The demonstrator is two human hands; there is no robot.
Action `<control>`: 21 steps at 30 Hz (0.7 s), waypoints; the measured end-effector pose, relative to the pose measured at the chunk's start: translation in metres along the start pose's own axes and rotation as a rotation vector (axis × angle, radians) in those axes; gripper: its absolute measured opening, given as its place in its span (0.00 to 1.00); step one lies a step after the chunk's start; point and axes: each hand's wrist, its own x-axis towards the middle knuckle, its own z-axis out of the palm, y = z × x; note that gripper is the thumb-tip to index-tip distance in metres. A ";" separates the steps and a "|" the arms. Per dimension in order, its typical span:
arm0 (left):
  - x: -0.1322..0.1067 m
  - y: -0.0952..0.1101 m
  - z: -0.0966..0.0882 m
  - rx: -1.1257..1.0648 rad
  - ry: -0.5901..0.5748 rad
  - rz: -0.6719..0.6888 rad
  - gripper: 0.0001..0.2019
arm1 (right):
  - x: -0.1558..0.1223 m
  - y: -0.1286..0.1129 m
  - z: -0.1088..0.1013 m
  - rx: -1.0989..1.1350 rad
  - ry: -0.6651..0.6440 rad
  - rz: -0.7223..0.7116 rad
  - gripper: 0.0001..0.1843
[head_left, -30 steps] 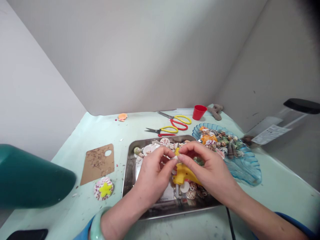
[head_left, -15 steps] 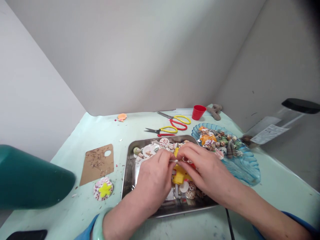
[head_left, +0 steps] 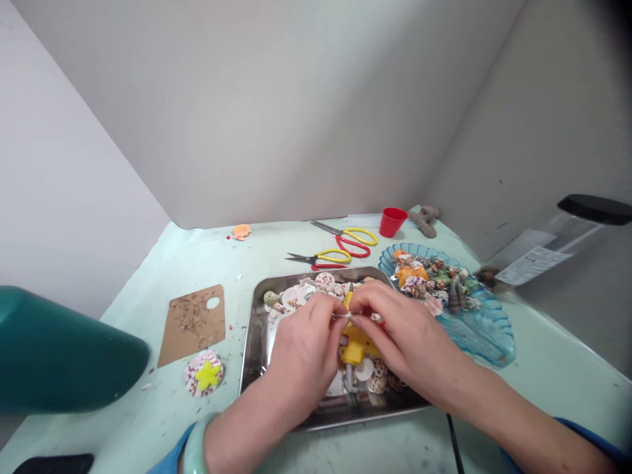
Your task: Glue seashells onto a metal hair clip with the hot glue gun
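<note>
My left hand (head_left: 309, 345) and my right hand (head_left: 397, 326) meet over a metal tray (head_left: 253, 342), fingertips pinched together. Between them is a small whitish piece (head_left: 348, 316), too small to name. Beneath the hands lies a yellow glue gun (head_left: 353, 349), partly covered by my right hand. White and speckled seashells (head_left: 296, 296) fill the tray's far side, and more spotted shells (head_left: 378, 378) lie near its front. Left of the tray rests a round shell piece (head_left: 192, 378) with a yellow flower shape (head_left: 208, 375) on top.
Two pairs of scissors (head_left: 320, 258) (head_left: 355, 238) lie behind the tray. A red cup (head_left: 393, 222) stands at the back. On the right are a blue dish (head_left: 486, 336) of shells and a clear jar (head_left: 553, 243). A brown card (head_left: 192, 322) and a green cylinder (head_left: 64, 355) are at left.
Both hands stay almost in place, still pinched together over the tray. The small whitish piece between the fingertips looks slightly turned. Nothing else has visibly moved.
</note>
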 end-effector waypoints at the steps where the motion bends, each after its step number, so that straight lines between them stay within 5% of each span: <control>1: 0.000 0.000 -0.001 -0.048 0.003 -0.035 0.04 | 0.000 0.000 0.000 0.025 0.012 0.014 0.04; 14: 0.008 0.002 -0.003 -0.659 -0.008 -0.408 0.07 | 0.003 0.003 -0.003 0.337 -0.020 0.271 0.05; 21: 0.013 -0.001 -0.003 -0.924 -0.103 -0.582 0.09 | 0.001 0.001 -0.004 0.326 0.022 0.255 0.04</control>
